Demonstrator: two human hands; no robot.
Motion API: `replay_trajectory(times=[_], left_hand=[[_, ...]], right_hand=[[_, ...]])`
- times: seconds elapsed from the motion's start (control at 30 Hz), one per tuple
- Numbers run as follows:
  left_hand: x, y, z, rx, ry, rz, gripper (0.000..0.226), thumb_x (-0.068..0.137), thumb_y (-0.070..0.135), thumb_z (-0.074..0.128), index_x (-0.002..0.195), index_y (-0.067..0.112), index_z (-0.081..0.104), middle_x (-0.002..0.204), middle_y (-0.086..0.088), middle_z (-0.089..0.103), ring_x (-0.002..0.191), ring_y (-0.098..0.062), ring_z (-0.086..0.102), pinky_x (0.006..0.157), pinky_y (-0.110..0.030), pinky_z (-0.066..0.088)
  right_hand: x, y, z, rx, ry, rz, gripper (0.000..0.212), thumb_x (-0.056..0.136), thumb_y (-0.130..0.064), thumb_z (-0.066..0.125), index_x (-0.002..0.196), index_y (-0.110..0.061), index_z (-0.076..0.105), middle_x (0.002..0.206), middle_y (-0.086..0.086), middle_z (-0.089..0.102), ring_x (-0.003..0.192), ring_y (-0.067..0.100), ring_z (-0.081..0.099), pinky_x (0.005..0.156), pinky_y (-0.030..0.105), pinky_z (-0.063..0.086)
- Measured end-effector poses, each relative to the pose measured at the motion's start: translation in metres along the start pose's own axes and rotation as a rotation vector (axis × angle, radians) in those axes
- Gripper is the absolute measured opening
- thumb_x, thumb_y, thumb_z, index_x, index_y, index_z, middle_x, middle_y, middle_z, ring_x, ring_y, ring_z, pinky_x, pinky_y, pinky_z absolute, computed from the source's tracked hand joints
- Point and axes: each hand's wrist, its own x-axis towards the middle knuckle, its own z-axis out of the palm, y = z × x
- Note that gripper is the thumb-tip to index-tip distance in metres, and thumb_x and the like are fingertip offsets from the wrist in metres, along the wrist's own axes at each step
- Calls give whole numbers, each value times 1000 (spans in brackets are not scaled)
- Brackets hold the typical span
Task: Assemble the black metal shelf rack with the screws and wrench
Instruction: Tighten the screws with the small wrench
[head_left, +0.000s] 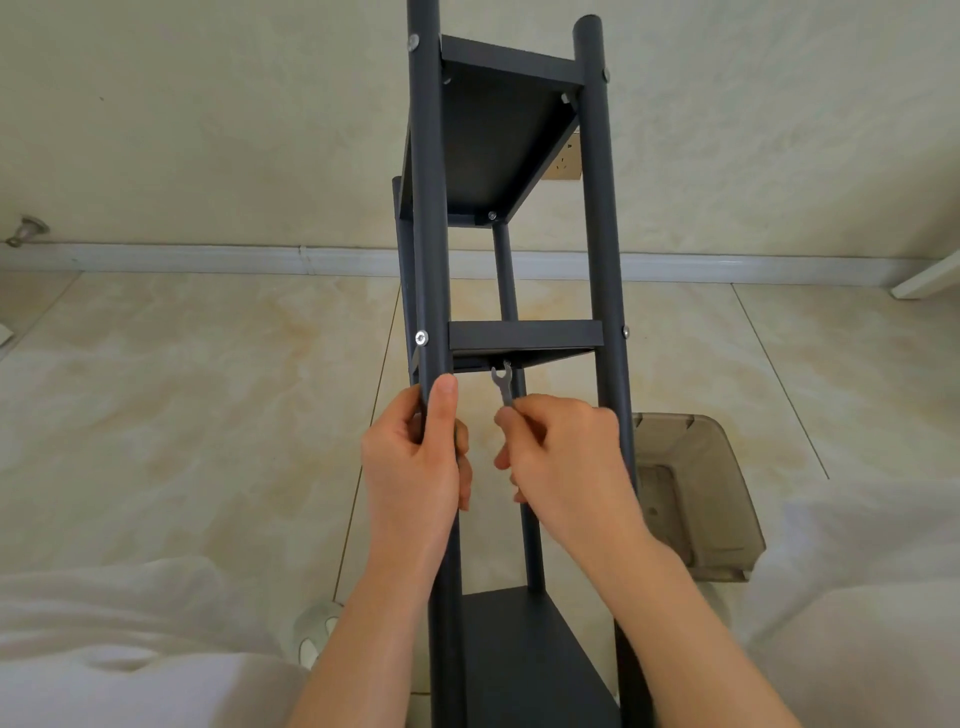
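- My left hand (410, 457) is wrapped round the front-left post (427, 234) just below the middle shelf (524, 335), probably to stop the rack (597, 208) twisting.
- My right hand (566, 467) pinches the wrench (503, 383), whose open end reaches up to a fastener under that shelf.

I have the black metal shelf rack (519, 332) standing between my knees on the tiled floor (182, 389). My left hand (415, 457) grips the near left post (431, 234), thumb lying up along it. My right hand (561, 452) pinches the small wrench (503, 384), whose open end sits at the underside of the middle shelf (524, 335). A silver screw (422, 338) shows on that post. A smoky plastic bin (696, 493) sits on the floor to my right.
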Motion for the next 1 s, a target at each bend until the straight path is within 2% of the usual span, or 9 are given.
replay_trajectory(times=[0.1, 0.3, 0.43, 0.53, 0.67, 0.73, 0.8, 0.87, 1.0], left_hand=[[1, -1, -1, -11, 7, -12, 39, 97, 46, 56, 75, 14, 59, 55, -1, 53, 35, -17, 44, 35, -24, 37], [2, -3, -3, -4, 1, -22, 35, 100, 38, 55, 78, 11, 58, 58, -2, 56, 35, -16, 44, 35, -25, 37], [3, -4, -5, 10, -16, -17, 34, 100, 38, 55, 76, 15, 58, 59, -2, 57, 36, -17, 45, 37, -25, 38], [3, -4, -5, -4, -24, -21, 31, 101, 37, 55, 74, 22, 59, 59, -2, 57, 36, -16, 45, 37, -25, 38], [4, -3, -6, -6, -36, -30, 29, 100, 38, 55, 78, 22, 62, 59, 0, 57, 37, -15, 45, 37, -24, 39], [4, -3, -7, -4, -46, -32, 28, 99, 39, 56, 78, 23, 63, 59, 0, 57, 38, -15, 45, 38, -24, 39], [4, -3, -7, -2, -58, -22, 24, 98, 38, 58, 79, 24, 65, 59, 1, 56, 37, -15, 44, 37, -24, 39], [4, -4, -7, 12, -57, -3, 19, 95, 35, 62, 82, 21, 66, 58, -1, 54, 37, -15, 43, 38, -24, 39], [8, -5, -8, 47, -21, -2, 10, 93, 27, 68, 88, 19, 65, 56, -3, 48, 36, -17, 41, 36, -24, 38]], right_hand=[[7, -22, -27, 1, -15, 35, 25, 98, -23, 56, 77, -16, 69, 62, -1, 66, 56, 13, 64, 56, 33, 58], [57, -40, -72, -232, -61, 53, 23, 97, -20, 53, 84, -11, 71, 77, 8, 70, 67, 25, 68, 64, 44, 60], [86, -35, -96, -293, -76, 125, 18, 91, -16, 58, 88, -6, 73, 74, 9, 65, 60, 14, 55, 59, 25, 51], [99, -28, -107, -142, -105, 210, 15, 88, -15, 63, 87, -7, 75, 75, 4, 59, 68, 11, 51, 79, 34, 55], [103, -20, -105, 69, -180, 214, 18, 93, -21, 62, 83, -18, 76, 108, -1, 67, 102, 9, 57, 91, 30, 48], [104, -17, -103, 202, -191, 217, 22, 97, -22, 59, 83, -20, 76, 115, 1, 66, 112, 14, 57, 95, 33, 49], [106, -17, -102, 366, -164, 233, 24, 97, -20, 59, 81, -18, 76, 112, 8, 68, 110, 20, 63, 93, 37, 55], [108, -17, -103, 493, -143, 257, 23, 97, -19, 60, 81, -15, 76, 102, 6, 69, 101, 21, 68, 89, 40, 59], [108, -20, -105, 541, -139, 234, 21, 95, -20, 64, 82, -14, 78, 90, 3, 67, 83, 15, 65, 82, 38, 61]])
